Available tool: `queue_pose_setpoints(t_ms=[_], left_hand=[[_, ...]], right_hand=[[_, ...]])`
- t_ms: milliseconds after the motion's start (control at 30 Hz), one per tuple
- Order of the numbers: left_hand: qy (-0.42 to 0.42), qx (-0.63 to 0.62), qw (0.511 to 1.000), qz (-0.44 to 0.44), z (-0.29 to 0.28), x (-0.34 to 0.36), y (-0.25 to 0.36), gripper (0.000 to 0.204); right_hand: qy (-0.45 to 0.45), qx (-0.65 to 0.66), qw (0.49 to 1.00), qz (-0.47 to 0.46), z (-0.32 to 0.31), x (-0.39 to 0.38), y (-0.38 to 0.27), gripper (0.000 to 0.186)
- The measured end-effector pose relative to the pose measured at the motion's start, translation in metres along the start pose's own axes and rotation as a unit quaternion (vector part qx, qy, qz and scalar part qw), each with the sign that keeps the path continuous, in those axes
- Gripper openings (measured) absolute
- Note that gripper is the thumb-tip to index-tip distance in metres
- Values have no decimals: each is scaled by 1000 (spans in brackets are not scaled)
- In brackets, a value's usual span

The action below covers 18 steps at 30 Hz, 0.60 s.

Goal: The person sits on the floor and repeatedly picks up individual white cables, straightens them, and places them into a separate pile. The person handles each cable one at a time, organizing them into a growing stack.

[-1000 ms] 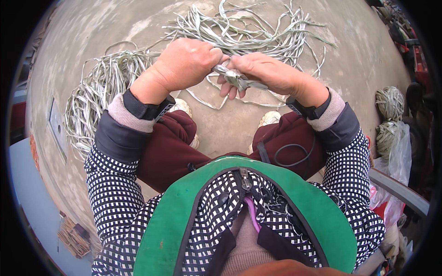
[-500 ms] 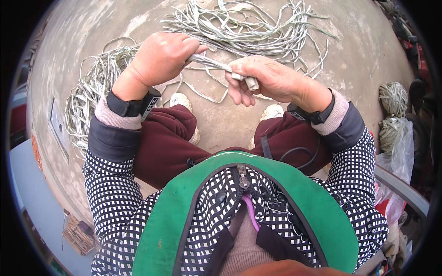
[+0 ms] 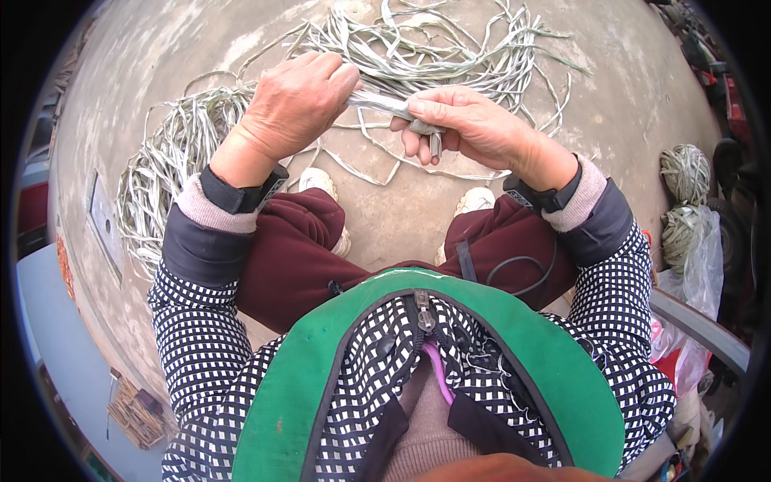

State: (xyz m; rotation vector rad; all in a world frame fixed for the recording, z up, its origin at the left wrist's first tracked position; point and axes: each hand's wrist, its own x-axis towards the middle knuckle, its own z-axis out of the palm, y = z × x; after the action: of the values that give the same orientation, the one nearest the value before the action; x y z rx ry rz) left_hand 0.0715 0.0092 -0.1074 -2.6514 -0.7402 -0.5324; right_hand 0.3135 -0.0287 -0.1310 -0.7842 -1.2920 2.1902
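Observation:
My left hand (image 3: 299, 106) is closed, knuckles up, on a pale grey-green plastic strip (image 3: 379, 102). The strip runs taut and flattened across to my right hand (image 3: 475, 122). There, thumb and fingers pinch a small folded wad of the same strip (image 3: 426, 128), with a short end sticking out below. Beyond both hands, a loose heap of long strips (image 3: 434, 60) lies on the concrete floor. Another tangled heap (image 3: 173, 161) spreads to the left of my left wrist. Fingertips of the left hand are hidden behind its knuckles.
Two wound balls of strip, an upper one (image 3: 685, 174) and a lower one (image 3: 681, 233), sit at the right beside a clear plastic bag (image 3: 700, 281). A bundle of sticks (image 3: 136, 411) lies at lower left. My shoes (image 3: 319, 183) stand below the hands.
My left hand has shifted slightly right, nearer the right hand, shortening the visible span of strip. The wad has turned in my right fingers; its end now points downward.

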Motion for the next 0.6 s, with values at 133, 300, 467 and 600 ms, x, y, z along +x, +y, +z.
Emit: queue_pose_setpoints(t_ms=[133, 300, 467, 600], left_hand=[[-32, -95, 995, -13, 4, -3, 6, 19], [-111, -257, 958, -62, 17, -4, 10, 15], [-123, -303, 934, -146, 13, 1, 7, 21], [-7, -672, 706, -221, 5, 13, 18, 27]], right_hand=[[134, -330, 930, -88, -16, 5, 3, 22], [163, -530, 805, -210, -23, 1, 8, 20], [169, -538, 813, -147, -22, -5, 2, 21], [122, -470, 846, -219, -13, 1, 4, 20]])
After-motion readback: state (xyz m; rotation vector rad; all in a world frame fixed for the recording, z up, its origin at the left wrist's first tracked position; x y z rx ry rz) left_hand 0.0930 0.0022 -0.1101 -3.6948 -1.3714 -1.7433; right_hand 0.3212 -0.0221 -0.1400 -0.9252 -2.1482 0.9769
